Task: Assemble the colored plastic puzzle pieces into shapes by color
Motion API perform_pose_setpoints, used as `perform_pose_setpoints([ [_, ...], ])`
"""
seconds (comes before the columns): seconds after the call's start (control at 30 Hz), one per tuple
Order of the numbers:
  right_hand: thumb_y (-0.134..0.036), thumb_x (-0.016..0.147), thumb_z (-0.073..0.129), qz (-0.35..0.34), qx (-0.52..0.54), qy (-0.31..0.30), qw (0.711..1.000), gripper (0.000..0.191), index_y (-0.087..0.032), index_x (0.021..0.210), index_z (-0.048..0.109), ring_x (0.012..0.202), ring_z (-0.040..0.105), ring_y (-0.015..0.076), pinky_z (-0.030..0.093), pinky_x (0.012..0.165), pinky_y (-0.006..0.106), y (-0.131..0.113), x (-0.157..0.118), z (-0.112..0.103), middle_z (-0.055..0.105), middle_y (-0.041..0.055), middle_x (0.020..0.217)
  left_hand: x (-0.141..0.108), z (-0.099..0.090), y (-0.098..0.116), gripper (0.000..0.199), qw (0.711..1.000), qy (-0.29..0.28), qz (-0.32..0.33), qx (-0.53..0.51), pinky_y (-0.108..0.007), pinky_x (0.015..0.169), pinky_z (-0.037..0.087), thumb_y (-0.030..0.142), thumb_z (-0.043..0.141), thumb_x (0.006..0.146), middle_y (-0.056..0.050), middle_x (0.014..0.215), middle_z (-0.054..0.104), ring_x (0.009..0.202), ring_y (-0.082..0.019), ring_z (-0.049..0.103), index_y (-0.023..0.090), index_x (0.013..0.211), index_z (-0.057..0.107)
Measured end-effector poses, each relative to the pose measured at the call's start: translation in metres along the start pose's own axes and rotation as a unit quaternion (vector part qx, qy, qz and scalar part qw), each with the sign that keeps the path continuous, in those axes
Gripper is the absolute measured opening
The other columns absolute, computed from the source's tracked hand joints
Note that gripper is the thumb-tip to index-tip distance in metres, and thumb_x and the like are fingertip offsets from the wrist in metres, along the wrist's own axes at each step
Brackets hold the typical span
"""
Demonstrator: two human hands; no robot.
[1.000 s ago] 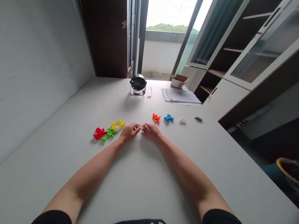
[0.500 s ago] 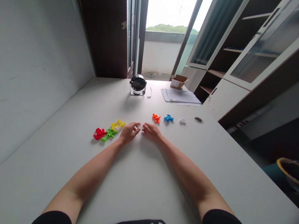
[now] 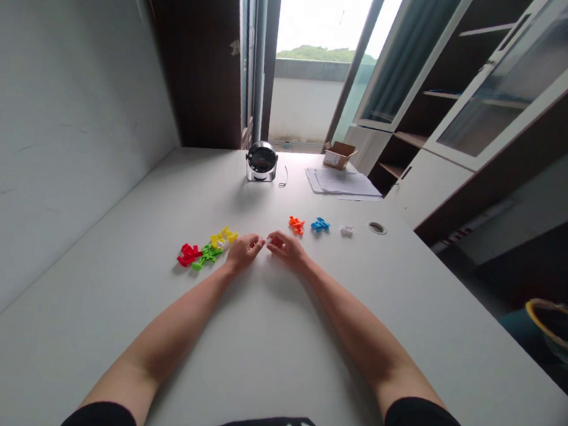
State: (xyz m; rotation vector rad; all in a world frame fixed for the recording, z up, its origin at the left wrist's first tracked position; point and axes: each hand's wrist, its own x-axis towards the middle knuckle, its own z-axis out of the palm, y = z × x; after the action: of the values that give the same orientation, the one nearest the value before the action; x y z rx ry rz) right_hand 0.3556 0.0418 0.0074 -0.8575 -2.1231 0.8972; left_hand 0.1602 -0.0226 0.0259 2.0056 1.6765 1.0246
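Observation:
Over the middle of the table, my left hand (image 3: 244, 252) and my right hand (image 3: 285, 247) nearly meet at the fingertips. A small white plastic piece (image 3: 268, 241) shows at the fingertips of my right hand, which are pinched around it. The fingers of my left hand are also closed in a pinch; a bit of white shows there, mostly hidden. Left of my left hand lie yellow plastic pieces (image 3: 230, 235), green pieces (image 3: 210, 254) and red pieces (image 3: 189, 255), close together. Beyond my right hand are orange pieces (image 3: 295, 225), blue pieces (image 3: 320, 224) and white pieces (image 3: 346, 230).
A round black device on a stand (image 3: 261, 162) stands at the back of the white table (image 3: 271, 346). Papers (image 3: 344, 183) and an open cardboard box (image 3: 338, 155) are at the back right. A cable hole (image 3: 377, 228) sits near the right edge.
My right hand has shifted slightly left and its fingers have curled more. The clear-white piece between the hands is now more covered by the fingers. The coloured piles have stayed put.

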Motion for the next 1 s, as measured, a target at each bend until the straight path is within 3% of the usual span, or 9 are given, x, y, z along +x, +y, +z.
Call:
perform_pose_setpoints([
  [0.23,-0.044,0.086,0.062,-0.002,-0.032,0.008,0.999,0.03,-0.02,0.103,0.066,0.065,0.053,0.014,0.042,0.065,0.026,-0.0013,0.0,-0.0001,0.065,0.0003,0.075,0.0001,0.0002,-0.0011,0.045,1.0,-0.016,-0.003,-0.015,-0.026,0.061,0.038,0.047,0.04,0.098,-0.001,0.068,0.065,0.064,-0.015,0.056,0.02,0.079,0.07],
  [0.47,-0.045,0.087,0.059,0.01,-0.05,0.017,0.999,0.027,-0.02,0.095,0.067,0.062,0.05,0.0129,0.037,0.06,0.024,0.0005,0.0012,0.0011,0.06,-0.0012,0.07,0.0012,0.0056,-0.0027,0.029,0.998,0.01,0.003,-0.061,-0.025,0.068,0.049,0.038,0.057,0.092,-0.003,0.094,0.072,0.073,-0.014,0.064,0.021,0.113,0.067],
  [0.7,-0.055,0.091,0.052,0.024,-0.055,0.005,0.998,0.038,-0.019,0.092,0.067,0.06,0.047,0.0123,0.034,0.058,0.024,0.0056,0.0036,0.0,0.06,-0.0017,0.067,0.0011,0.0068,-0.0043,0.032,0.997,0.013,0.011,-0.071,-0.025,0.066,0.054,0.034,0.059,0.091,-0.004,0.096,0.071,0.07,-0.013,0.065,0.022,0.121,0.063],
  [1.0,-0.054,0.092,0.049,0.032,-0.027,-0.016,0.999,0.041,-0.019,0.08,0.066,0.062,0.051,0.0135,0.034,0.058,0.024,0.0051,0.0051,-0.0021,0.06,-0.0004,0.067,0.0003,0.0066,-0.0041,0.036,0.997,0.009,0.043,-0.063,-0.025,0.072,0.055,0.027,0.063,0.089,-0.003,0.108,0.071,0.074,-0.012,0.066,0.024,0.125,0.062],
])
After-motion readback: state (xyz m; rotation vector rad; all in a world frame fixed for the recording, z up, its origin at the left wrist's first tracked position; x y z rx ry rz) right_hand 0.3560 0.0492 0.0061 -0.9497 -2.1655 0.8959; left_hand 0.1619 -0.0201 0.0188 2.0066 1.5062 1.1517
